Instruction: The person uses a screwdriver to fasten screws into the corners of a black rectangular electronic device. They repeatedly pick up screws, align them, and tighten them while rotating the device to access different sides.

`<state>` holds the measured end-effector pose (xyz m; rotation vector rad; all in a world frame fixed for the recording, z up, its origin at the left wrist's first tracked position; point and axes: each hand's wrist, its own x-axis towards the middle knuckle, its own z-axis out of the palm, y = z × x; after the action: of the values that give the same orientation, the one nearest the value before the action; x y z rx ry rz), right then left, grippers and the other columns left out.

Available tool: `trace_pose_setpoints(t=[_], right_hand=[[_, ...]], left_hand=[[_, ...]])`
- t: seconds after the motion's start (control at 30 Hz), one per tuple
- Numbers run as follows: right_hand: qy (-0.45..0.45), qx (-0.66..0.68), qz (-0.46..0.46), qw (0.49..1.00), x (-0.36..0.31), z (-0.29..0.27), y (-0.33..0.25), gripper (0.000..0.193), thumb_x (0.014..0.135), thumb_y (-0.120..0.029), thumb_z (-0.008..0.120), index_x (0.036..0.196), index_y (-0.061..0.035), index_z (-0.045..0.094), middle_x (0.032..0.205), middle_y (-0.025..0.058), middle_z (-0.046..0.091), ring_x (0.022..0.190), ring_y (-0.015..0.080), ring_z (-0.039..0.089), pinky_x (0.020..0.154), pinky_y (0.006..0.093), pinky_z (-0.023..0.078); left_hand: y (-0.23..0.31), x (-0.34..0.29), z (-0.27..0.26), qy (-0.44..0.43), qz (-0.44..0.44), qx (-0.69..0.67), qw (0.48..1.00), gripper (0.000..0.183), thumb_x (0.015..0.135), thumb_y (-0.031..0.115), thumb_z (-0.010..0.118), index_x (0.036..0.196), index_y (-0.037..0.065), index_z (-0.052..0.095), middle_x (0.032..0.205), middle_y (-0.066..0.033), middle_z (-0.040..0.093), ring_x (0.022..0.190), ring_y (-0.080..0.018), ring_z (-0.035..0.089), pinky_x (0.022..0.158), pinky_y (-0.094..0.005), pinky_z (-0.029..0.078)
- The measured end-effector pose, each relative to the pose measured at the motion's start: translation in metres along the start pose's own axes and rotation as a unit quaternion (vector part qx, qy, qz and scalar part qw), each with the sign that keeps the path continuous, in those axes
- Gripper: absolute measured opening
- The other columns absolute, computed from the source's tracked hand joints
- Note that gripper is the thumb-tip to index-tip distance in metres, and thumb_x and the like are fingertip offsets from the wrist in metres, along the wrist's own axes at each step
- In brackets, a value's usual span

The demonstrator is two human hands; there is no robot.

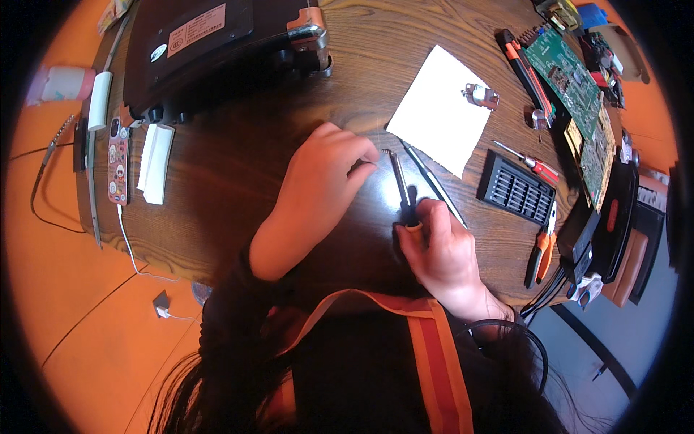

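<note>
My right hand grips what looks like a soldering iron, its metal barrel pointing away from me and its handle mostly hidden in my fingers. A dark cable loops by my right wrist. Just left of the barrel's tip, my left hand has thumb and forefinger pinched together. Something tiny may sit between them and the tip, too small to name. Beside the barrel lies a slim silvery tool, possibly tweezers. White paper lies beyond it, bearing a small metal part.
A black case with metal corners stands far left, near a phone and folded white paper. On the right lie a red screwdriver, black bit set, orange pliers, utility knife and green circuit board.
</note>
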<state>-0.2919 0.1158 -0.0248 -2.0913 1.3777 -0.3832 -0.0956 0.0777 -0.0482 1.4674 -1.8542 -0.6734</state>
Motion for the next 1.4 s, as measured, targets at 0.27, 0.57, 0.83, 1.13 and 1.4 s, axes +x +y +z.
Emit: trace_pose_setpoints(t=[0.27, 0.57, 0.83, 1.13, 1.4], right_hand=[[0.034, 0.056, -0.013, 0.998, -0.007, -0.001, 0.002, 0.03, 0.074, -0.002, 0.07, 0.097, -0.0011, 0.049, 0.07, 0.0051, 0.057, 0.054, 0.0083, 0.052, 0.047, 0.0223, 0.041], [0.043, 0.087, -0.033, 0.995, -0.009, -0.005, -0.003, 0.031, 0.071, -0.003, 0.073, 0.091, -0.0031, 0.05, 0.063, 0.0067, 0.052, 0.057, 0.0222, 0.055, 0.051, 0.0319, 0.045], [0.048, 0.098, -0.038, 0.993, -0.009, -0.004, -0.001, 0.027, 0.072, 0.0, 0.073, 0.088, -0.0022, 0.051, 0.06, -0.0011, 0.048, 0.047, 0.0024, 0.041, 0.042, 0.019, 0.031], [0.029, 0.03, -0.076, 0.996, -0.005, -0.015, 0.0, 0.023, 0.068, -0.003, 0.075, 0.079, -0.0005, 0.055, 0.065, 0.0072, 0.052, 0.05, 0.0149, 0.05, 0.047, 0.0264, 0.041], [0.04, -0.076, -0.133, 0.987, -0.001, -0.013, -0.003, 0.022, 0.067, 0.001, 0.072, 0.08, 0.0003, 0.055, 0.07, 0.0107, 0.055, 0.062, 0.0272, 0.054, 0.054, 0.034, 0.046]], left_hand=[[0.005, 0.003, 0.005, 0.078, 0.038, 0.045, 0.995, 0.02, 0.064, 0.004, 0.071, 0.083, 0.006, 0.066, 0.085, -0.0034, 0.059, 0.084, -0.0205, 0.053, 0.074, -0.0298, 0.043], [-0.002, 0.008, 0.002, 0.115, 0.126, 0.069, 0.983, 0.009, 0.065, 0.007, 0.071, 0.072, 0.009, 0.066, 0.077, 0.0017, 0.061, 0.081, -0.0177, 0.053, 0.073, -0.0282, 0.04], [0.0, 0.007, 0.0, 0.11, 0.146, 0.09, 0.979, 0.009, 0.065, 0.009, 0.07, 0.073, 0.011, 0.066, 0.081, 0.0041, 0.063, 0.083, -0.0163, 0.054, 0.077, -0.0314, 0.037], [0.0, 0.006, -0.004, 0.07, 0.225, 0.186, 0.954, 0.009, 0.067, 0.011, 0.062, 0.075, 0.011, 0.065, 0.083, 0.0032, 0.061, 0.086, -0.0163, 0.053, 0.081, -0.033, 0.036], [0.0, 0.005, -0.004, 0.063, 0.21, 0.207, 0.954, 0.006, 0.068, 0.011, 0.061, 0.073, 0.009, 0.063, 0.081, 0.0025, 0.059, 0.086, -0.0167, 0.053, 0.083, -0.0344, 0.036]])
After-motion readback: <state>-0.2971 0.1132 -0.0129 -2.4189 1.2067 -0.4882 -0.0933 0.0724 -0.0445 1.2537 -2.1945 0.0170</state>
